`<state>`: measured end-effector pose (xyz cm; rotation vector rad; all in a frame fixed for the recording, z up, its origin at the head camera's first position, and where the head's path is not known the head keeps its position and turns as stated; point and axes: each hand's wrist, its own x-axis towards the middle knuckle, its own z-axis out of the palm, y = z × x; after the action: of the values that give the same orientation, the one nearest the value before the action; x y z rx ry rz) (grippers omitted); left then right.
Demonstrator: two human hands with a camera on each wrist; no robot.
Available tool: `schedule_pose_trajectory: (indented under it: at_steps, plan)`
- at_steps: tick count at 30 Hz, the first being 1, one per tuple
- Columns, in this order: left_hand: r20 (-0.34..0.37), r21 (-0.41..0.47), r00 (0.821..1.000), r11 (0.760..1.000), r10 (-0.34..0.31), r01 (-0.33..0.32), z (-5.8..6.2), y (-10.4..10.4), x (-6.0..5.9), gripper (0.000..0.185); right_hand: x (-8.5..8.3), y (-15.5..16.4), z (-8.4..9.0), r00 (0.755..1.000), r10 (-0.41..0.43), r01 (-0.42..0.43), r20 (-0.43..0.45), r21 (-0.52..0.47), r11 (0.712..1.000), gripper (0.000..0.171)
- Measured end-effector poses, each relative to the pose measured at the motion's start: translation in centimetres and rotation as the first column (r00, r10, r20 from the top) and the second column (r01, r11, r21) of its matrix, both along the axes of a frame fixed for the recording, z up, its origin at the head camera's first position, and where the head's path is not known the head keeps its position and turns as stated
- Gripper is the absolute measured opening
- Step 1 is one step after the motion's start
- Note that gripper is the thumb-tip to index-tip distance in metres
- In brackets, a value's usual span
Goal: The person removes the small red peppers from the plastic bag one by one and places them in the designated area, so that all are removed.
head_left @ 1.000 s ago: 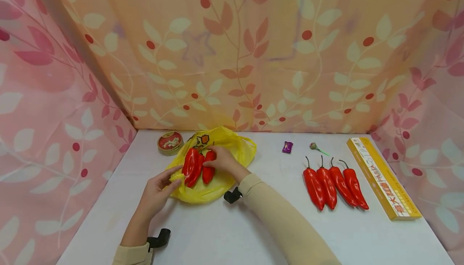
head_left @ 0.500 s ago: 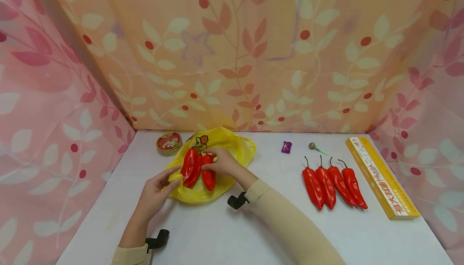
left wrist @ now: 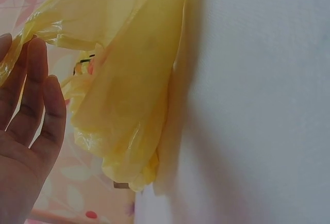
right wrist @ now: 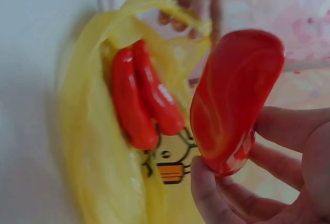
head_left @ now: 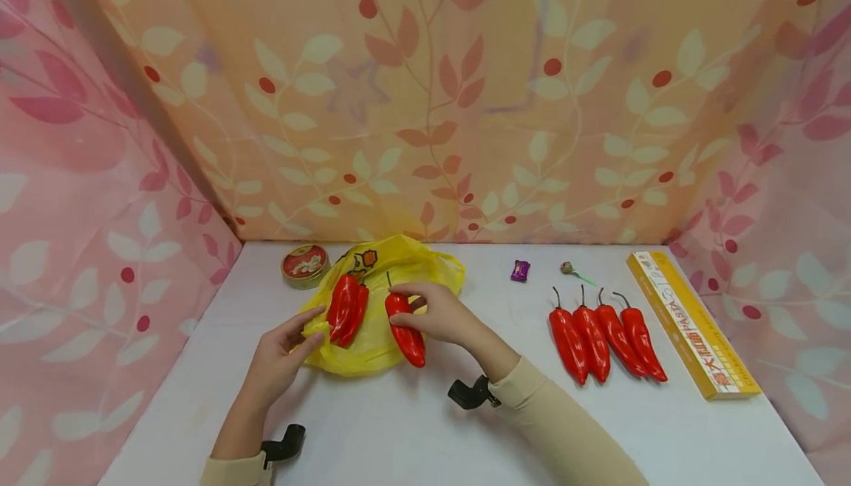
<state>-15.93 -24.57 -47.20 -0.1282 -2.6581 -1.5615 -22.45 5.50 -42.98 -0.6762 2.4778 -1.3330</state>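
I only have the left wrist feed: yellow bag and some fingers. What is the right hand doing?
Observer: The right hand holds one red pepper above the front edge of the yellow bag.
Operator: Anything still on the bag?
Observer: Two red peppers lie side by side on it.
Operator: Other peppers around?
Observer: Four more lie in a row on the table, beside a long yellow pasta box.
Operator: What is behind the bag?
Observer: A small round tin with a red lid, at its far left corner.
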Motion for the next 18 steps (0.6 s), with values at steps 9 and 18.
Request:
schedule_pose_trajectory:
  at_steps: [9,18]
  plan:
    - [-0.01,0.021,1.0,1.0,-0.001,0.001,-0.2,-0.1,0.0,0.048,2.3,4.6,1.3,0.998,-0.068,0.067,-0.014,-0.065,0.996,0.052]
    - [-0.009,0.021,1.0,1.0,0.001,-0.001,-0.2,-0.2,0.0,0.049,3.4,9.9,1.6,0.97,-0.242,0.241,0.002,-0.036,0.97,0.06]
